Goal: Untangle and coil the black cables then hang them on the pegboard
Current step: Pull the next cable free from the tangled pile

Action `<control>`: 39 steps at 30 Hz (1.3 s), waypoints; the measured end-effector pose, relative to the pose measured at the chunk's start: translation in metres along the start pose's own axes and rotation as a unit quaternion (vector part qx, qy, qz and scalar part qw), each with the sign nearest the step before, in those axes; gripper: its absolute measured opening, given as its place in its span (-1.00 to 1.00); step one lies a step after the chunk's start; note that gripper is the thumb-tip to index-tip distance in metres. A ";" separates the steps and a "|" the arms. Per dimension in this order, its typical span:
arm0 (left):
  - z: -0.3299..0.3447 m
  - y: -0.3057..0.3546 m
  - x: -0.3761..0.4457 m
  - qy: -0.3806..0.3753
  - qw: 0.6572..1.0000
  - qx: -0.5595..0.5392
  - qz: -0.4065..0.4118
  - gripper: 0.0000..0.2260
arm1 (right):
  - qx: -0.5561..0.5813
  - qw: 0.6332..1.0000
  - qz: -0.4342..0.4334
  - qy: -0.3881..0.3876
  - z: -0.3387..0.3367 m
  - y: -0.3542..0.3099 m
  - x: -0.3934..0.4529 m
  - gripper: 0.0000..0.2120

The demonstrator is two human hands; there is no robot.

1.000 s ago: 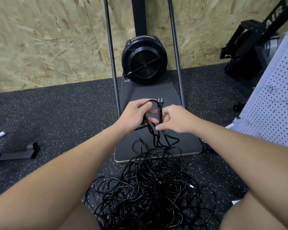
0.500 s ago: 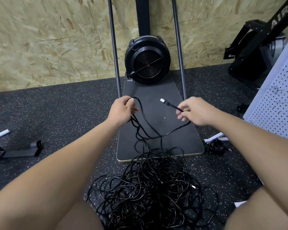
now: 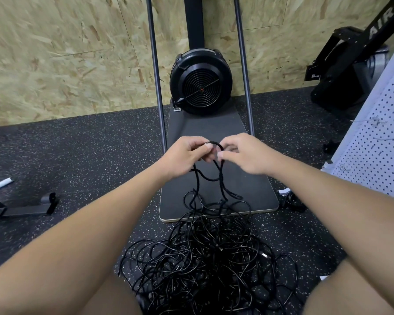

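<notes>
A big tangle of black cables (image 3: 212, 264) lies on the speckled floor between my knees. One black cable (image 3: 221, 178) rises out of it to my hands, arching as a small loop between them. My left hand (image 3: 184, 155) grips the left side of that loop with curled fingers. My right hand (image 3: 243, 153) pinches the right side between thumb and fingers. Both hands are close together above the dark platform. The white pegboard (image 3: 378, 142) stands at the right edge.
A black fan machine (image 3: 200, 81) with two metal uprights stands on a dark platform (image 3: 216, 133) against the chipboard wall. Another black machine (image 3: 350, 71) is at the back right. A black metal foot (image 3: 25, 206) lies at the left. A small coiled cable (image 3: 291, 201) sits by the platform's right corner.
My hands were apart half a second ago, the right one holding the cable's plug end. Now they have come together and a small loop arches between them.
</notes>
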State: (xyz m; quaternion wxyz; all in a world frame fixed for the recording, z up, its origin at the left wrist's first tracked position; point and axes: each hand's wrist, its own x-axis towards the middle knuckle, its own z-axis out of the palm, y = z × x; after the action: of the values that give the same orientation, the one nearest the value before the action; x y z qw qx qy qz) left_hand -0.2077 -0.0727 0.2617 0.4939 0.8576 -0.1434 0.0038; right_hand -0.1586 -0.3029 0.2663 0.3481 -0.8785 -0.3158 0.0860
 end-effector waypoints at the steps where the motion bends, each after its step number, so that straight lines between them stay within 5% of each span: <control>1: -0.003 -0.002 -0.001 0.000 1.000 0.017 -0.005 -0.79 | -0.001 1.000 0.007 0.003 -0.003 -0.001 -0.001 -0.88; 10: -0.039 -0.046 0.001 0.070 0.985 -0.012 -0.160 -0.84 | 0.134 0.973 0.096 0.163 -0.030 0.021 -0.003 -0.80; 16: -0.057 -0.064 -0.004 0.139 0.969 0.069 -0.195 -0.73 | 0.281 0.897 0.189 0.283 -0.050 0.030 -0.003 -0.82; 19: -0.056 -0.068 -0.005 0.111 0.970 0.050 -0.211 -0.80 | 0.353 0.876 0.203 0.256 -0.048 0.028 -0.005 -0.83; 22: -0.042 -0.060 -0.003 0.086 0.977 0.058 -0.187 -0.53 | 0.409 0.859 0.199 0.235 -0.039 0.022 -0.003 -0.84; 24: -0.027 -0.047 0.000 0.071 0.986 0.039 -0.146 -0.62 | 0.445 0.848 0.186 0.219 -0.033 0.015 0.001 -0.88; 28: 0.014 -0.015 0.001 -0.094 0.983 -0.088 -0.128 -0.72 | 0.543 0.801 0.156 0.199 -0.024 0.001 0.010 -0.86; 31: 0.037 -0.004 0.004 -0.128 0.970 -0.144 -0.145 -0.68 | 0.591 0.766 0.142 0.209 -0.025 -0.003 0.012 -0.82; 36: 0.029 -0.003 0.003 -0.113 0.966 -0.192 -0.129 -0.61 | 0.581 0.762 0.170 0.228 -0.032 0.011 0.010 -0.92; 39: 0.013 0.001 0.006 -0.029 0.976 -0.183 -0.111 -0.61 | 0.363 0.877 0.262 0.174 -0.029 0.033 0.004 -0.56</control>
State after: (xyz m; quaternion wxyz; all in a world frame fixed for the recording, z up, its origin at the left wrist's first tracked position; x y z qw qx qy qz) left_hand -0.2040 -0.0861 0.2570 0.6354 0.7630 -0.0600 -0.1022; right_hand -0.1288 -0.3349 0.2662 0.6570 -0.7415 0.0450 0.1283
